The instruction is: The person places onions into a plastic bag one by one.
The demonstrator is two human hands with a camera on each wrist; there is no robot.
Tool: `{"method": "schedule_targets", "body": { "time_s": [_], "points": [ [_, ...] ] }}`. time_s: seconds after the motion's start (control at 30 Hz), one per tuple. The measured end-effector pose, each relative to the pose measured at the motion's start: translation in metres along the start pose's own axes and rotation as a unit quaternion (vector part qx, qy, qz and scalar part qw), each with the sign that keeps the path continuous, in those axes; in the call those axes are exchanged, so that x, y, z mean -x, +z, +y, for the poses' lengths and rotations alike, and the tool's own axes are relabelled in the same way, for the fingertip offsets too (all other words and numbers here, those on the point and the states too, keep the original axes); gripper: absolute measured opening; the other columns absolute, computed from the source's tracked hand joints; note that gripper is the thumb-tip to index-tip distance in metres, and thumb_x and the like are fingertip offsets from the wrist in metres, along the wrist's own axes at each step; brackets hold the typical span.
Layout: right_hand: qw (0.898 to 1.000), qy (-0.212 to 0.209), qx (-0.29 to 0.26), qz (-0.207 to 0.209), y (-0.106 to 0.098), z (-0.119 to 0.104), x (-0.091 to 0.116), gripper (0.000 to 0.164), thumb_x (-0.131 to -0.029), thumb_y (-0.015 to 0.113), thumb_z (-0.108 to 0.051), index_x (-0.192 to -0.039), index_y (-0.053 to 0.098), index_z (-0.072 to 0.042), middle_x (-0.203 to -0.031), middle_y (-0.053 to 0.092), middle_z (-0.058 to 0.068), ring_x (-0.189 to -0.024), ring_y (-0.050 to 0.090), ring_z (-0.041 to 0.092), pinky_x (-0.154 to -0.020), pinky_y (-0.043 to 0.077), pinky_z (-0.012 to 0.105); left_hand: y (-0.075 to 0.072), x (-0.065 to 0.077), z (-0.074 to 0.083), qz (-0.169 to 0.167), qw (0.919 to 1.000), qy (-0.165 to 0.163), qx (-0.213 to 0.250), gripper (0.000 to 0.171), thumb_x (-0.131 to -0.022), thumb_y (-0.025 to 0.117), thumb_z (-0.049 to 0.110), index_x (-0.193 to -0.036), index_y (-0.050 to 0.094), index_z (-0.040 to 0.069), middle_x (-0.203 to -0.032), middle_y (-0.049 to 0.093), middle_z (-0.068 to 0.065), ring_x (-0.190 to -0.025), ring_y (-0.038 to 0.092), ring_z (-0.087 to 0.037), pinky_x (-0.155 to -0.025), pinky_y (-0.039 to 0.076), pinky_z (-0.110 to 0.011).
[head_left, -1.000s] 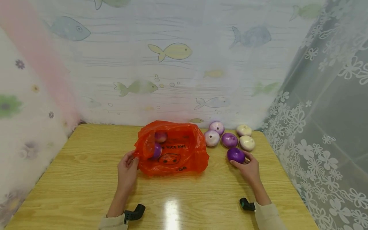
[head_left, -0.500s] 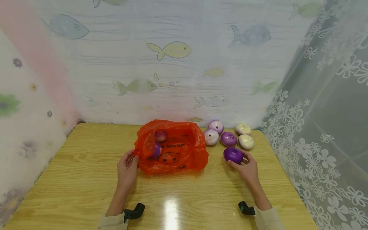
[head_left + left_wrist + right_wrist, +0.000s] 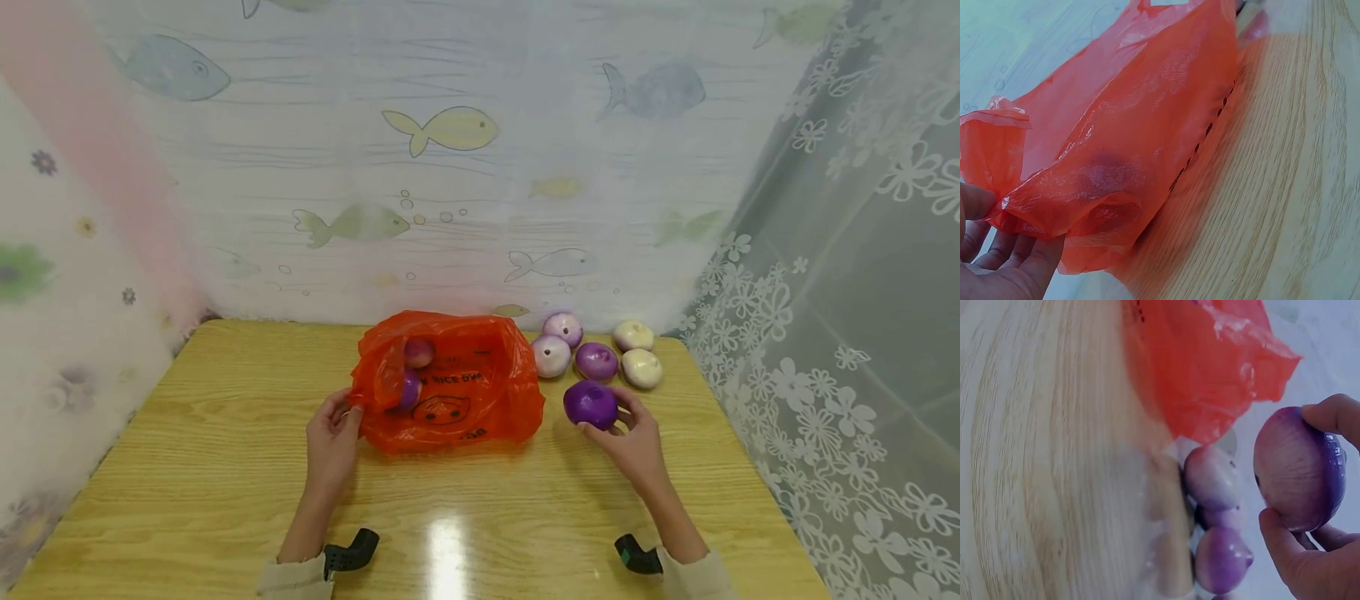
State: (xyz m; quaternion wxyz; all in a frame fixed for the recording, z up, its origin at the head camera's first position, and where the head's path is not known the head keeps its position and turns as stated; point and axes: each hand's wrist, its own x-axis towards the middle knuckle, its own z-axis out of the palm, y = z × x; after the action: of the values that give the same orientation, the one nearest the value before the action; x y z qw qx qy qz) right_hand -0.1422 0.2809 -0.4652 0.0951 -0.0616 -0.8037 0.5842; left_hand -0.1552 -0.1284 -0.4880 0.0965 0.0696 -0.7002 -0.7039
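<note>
A red plastic bag [image 3: 480, 417] lies with its mouth open on the wooden table, black print showing inside. My left hand [image 3: 333, 442] pinches the bag's left edge between thumb and fingers, as the left wrist view also shows. Inside the bag, at its left, are a purple onion [image 3: 409, 390] and a reddish onion [image 3: 418, 352]. My right hand [image 3: 633, 437] grips a dark purple onion [image 3: 1297, 469] between thumb and fingers, just right of the bag. In the right wrist view it is held above the table, apart from the other onions.
Behind my right hand sit a purple onion [image 3: 597, 362], two pale purple-white onions [image 3: 551, 357] close to the bag's right side, and two cream ones [image 3: 642, 369]. A fish-patterned curtain [image 3: 450, 183] hangs along the table's [image 3: 225, 467] back edge.
My right hand has lifted the dark purple onion a little and carried it left, toward the bag. My left hand keeps its hold on the bag's edge.
</note>
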Motion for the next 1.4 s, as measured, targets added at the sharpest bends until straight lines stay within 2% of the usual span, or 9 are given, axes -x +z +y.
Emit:
{"method": "schedule_targets", "body": {
  "time_s": [0.2, 0.4, 0.57, 0.7, 0.9, 1.1, 1.4],
  "points": [
    [1.000, -0.010, -0.008, -0.023, 0.006, -0.012, 0.010, 0.070, -0.080, 0.084, -0.001, -0.142, 0.052, -0.003, -0.137, 0.056, 0.017, -0.108, 0.060, 0.008, -0.085, 0.055, 0.017, 0.001, 0.000, 0.000, 0.003, 1.0000, 0.000, 0.003, 0.031, -0.106, 0.051, 0.008, -0.136, 0.054, -0.002, -0.126, 0.060, -0.013, -0.096, 0.064, 0.000, -0.078, 0.056, -0.015],
    [0.997, -0.042, -0.034, -0.053, 0.018, -0.027, 0.018, 0.067, -0.082, 0.081, 0.000, -0.142, 0.052, -0.003, -0.138, 0.056, 0.016, -0.110, 0.061, 0.009, -0.087, 0.057, 0.020, 0.001, 0.001, 0.001, 0.001, 1.0000, -0.002, 0.002, 0.033, -0.107, 0.050, 0.009, -0.138, 0.053, -0.001, -0.130, 0.059, -0.018, -0.096, 0.063, 0.001, -0.078, 0.055, -0.014],
    [0.994, -0.059, -0.053, -0.080, 0.030, -0.038, 0.023, 0.067, -0.083, 0.080, 0.000, -0.143, 0.050, -0.004, -0.140, 0.055, 0.014, -0.113, 0.060, 0.011, -0.089, 0.056, 0.022, 0.002, 0.000, 0.001, 0.006, 0.9999, -0.003, 0.010, 0.031, -0.106, 0.050, 0.008, -0.135, 0.054, -0.002, -0.119, 0.062, -0.008, -0.094, 0.064, -0.001, -0.076, 0.055, -0.015],
    [0.988, -0.079, -0.071, -0.111, 0.042, -0.045, 0.027, 0.068, -0.083, 0.079, 0.000, -0.144, 0.049, -0.003, -0.141, 0.053, 0.015, -0.115, 0.060, 0.014, -0.092, 0.056, 0.025, 0.002, 0.000, 0.000, 0.008, 0.9998, -0.001, 0.020, 0.030, -0.106, 0.050, 0.007, -0.134, 0.055, -0.003, -0.116, 0.062, -0.001, -0.095, 0.064, -0.002, -0.076, 0.056, -0.016],
    [0.974, -0.101, -0.114, -0.167, 0.062, -0.054, 0.031, 0.071, -0.083, 0.080, -0.001, -0.146, 0.047, -0.005, -0.146, 0.050, 0.016, -0.122, 0.059, 0.020, -0.095, 0.056, 0.030, 0.002, -0.001, -0.001, 0.002, 0.9996, 0.003, 0.027, 0.031, -0.106, 0.051, 0.007, -0.135, 0.054, -0.003, -0.114, 0.063, 0.003, -0.096, 0.064, -0.001, -0.076, 0.056, -0.016],
    [0.970, -0.097, -0.109, -0.193, 0.084, -0.061, 0.029, 0.071, -0.084, 0.081, -0.006, -0.146, 0.047, -0.007, -0.147, 0.049, 0.016, -0.127, 0.055, 0.035, -0.098, 0.056, 0.034, 0.002, 0.000, 0.000, 0.002, 0.9997, -0.001, 0.026, 0.030, -0.106, 0.050, 0.007, -0.135, 0.055, -0.002, -0.113, 0.063, 0.005, -0.096, 0.064, -0.002, -0.077, 0.056, -0.016],
    [0.968, -0.070, -0.092, -0.225, 0.116, -0.072, 0.017, 0.073, -0.087, 0.080, -0.008, -0.150, 0.043, -0.011, -0.147, 0.048, 0.015, -0.130, 0.055, 0.034, -0.098, 0.055, 0.037, 0.001, -0.001, 0.000, 0.004, 0.9998, 0.003, 0.019, 0.029, -0.107, 0.049, 0.007, -0.134, 0.055, -0.001, -0.117, 0.062, 0.002, -0.096, 0.064, -0.003, -0.078, 0.056, -0.015]
  ]
}}
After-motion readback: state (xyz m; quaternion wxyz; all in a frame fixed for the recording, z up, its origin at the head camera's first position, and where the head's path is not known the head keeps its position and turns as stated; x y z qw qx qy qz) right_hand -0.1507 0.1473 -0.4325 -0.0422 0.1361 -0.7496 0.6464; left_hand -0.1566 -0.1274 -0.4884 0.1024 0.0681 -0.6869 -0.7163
